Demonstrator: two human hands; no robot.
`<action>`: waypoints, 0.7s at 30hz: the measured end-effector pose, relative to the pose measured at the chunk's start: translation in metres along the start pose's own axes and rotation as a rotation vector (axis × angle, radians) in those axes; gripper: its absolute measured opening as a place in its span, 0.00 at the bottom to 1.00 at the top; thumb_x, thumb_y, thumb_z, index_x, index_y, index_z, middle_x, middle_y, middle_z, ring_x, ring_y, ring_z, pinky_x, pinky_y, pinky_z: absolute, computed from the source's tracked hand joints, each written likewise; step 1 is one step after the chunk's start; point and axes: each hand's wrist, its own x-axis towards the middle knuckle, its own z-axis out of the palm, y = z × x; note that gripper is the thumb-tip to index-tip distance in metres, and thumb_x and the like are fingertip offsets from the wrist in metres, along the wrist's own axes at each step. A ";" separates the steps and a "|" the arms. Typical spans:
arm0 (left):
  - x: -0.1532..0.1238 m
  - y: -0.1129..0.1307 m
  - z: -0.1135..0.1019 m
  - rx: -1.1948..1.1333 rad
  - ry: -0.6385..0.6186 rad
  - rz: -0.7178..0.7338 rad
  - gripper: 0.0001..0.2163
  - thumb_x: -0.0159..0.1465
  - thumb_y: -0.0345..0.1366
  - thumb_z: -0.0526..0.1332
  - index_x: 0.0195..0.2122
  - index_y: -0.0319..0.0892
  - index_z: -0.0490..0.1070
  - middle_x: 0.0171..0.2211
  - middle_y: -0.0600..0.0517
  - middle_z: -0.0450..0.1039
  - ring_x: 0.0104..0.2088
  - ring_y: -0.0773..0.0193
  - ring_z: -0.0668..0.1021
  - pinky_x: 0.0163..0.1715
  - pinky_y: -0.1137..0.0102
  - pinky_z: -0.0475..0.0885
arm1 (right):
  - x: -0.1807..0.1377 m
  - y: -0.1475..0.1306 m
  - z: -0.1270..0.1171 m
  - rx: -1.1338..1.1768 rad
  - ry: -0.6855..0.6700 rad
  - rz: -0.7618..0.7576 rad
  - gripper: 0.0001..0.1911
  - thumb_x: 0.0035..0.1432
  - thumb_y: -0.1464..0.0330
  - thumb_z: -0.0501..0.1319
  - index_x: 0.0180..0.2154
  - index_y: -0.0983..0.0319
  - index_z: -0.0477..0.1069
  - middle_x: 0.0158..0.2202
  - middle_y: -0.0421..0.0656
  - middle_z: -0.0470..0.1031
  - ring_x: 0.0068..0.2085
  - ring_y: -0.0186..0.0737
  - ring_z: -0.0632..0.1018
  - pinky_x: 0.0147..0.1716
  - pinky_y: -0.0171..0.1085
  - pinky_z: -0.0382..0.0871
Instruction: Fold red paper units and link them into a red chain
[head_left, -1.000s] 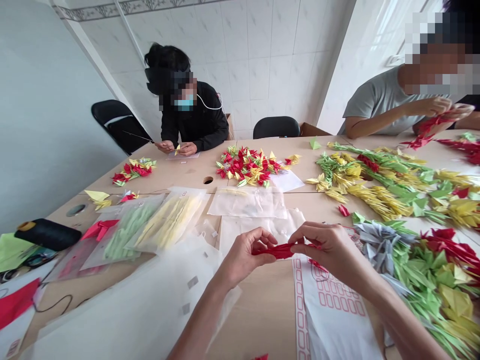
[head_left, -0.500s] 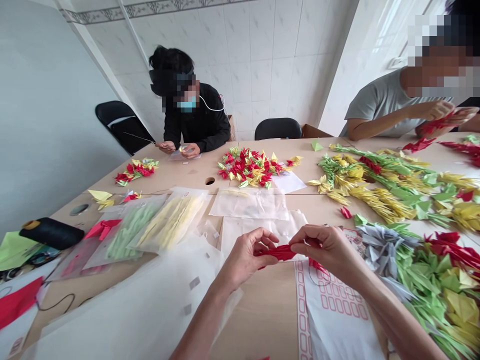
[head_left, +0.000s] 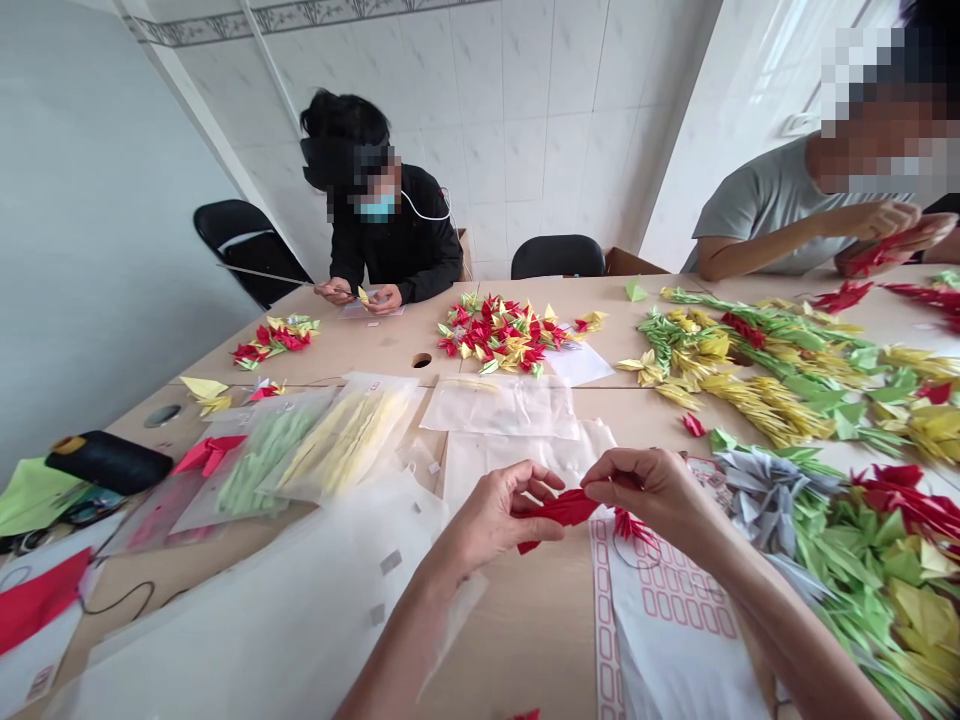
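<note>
Above the table, my left hand (head_left: 491, 515) is closed around a bundle of red folded paper (head_left: 566, 508), thumb below and fingers over it. The thumb and fingertips of my right hand (head_left: 649, 488) are pinched at the bundle's right end. Whether they also grip a thread or needle is too small to tell. More red folded paper (head_left: 634, 524) lies just beneath my right hand, on a white plastic bag with red printed boxes (head_left: 679, 620). A dark thin loop rests on that bag.
Piles of folded paper in grey, green, red and yellow (head_left: 847, 540) crowd the right side. Clear plastic bags (head_left: 345, 440) and a black thread spool (head_left: 109, 462) lie left. Across the table sit a co-worker in black (head_left: 420, 235) and another in grey (head_left: 757, 210).
The red bundle has tilted and spread a little between my hands; more of it shows below my left fingers. The co-worker in black has raised a thin rod slightly.
</note>
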 end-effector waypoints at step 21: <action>0.000 0.000 0.006 -0.093 -0.079 -0.105 0.19 0.54 0.39 0.67 0.46 0.41 0.69 0.37 0.47 0.74 0.36 0.57 0.79 0.32 0.71 0.68 | 0.003 0.001 0.009 0.024 -0.079 -0.080 0.12 0.54 0.63 0.60 0.28 0.64 0.77 0.18 0.38 0.67 0.21 0.29 0.61 0.21 0.31 0.52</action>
